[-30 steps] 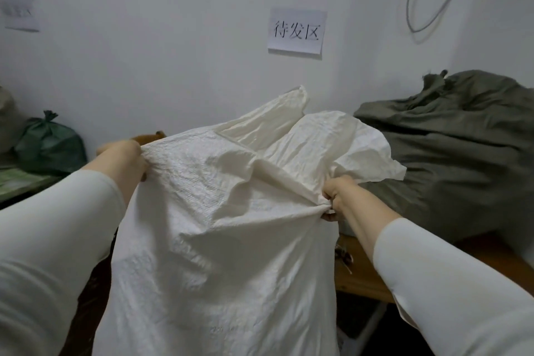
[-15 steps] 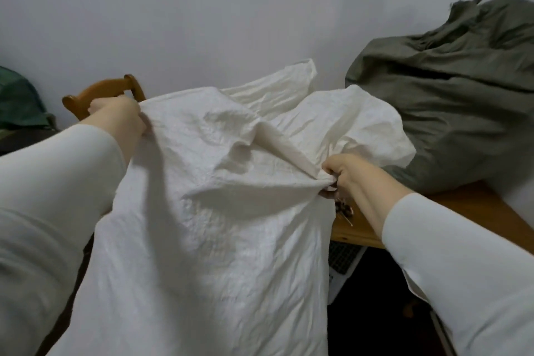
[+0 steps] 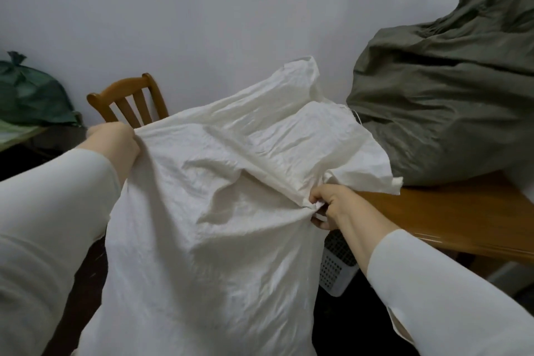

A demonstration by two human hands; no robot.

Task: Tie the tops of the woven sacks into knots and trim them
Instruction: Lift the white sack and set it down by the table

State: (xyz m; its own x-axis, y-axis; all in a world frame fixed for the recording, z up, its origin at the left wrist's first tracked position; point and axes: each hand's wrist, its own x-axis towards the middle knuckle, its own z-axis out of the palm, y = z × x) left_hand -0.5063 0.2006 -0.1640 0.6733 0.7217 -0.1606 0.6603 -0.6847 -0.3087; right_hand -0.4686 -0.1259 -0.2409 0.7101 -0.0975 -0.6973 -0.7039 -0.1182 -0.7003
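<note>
A white wall (image 3: pixel 173 9) backs a wooden desk (image 3: pixel 462 211) that carries a grey-green sack (image 3: pixel 448 95). In the head view, the white sack (image 3: pixel 216 225) stands in the middle, its top slack and untied. The left hand (image 3: pixel 114 141) grips its left top corner. The right hand (image 3: pixel 332 205) has its fingers (image 3: pixel 318 196) clamped on a bunched fold. The cloth looks light, crinkly and probably slippery, so it is best gathered well below the rim.

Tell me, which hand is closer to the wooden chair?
Left. The left hand grips the white sack at its edge, just in front of the wooden chair. The right hand pinches the sack's other side, over by the table.
</note>
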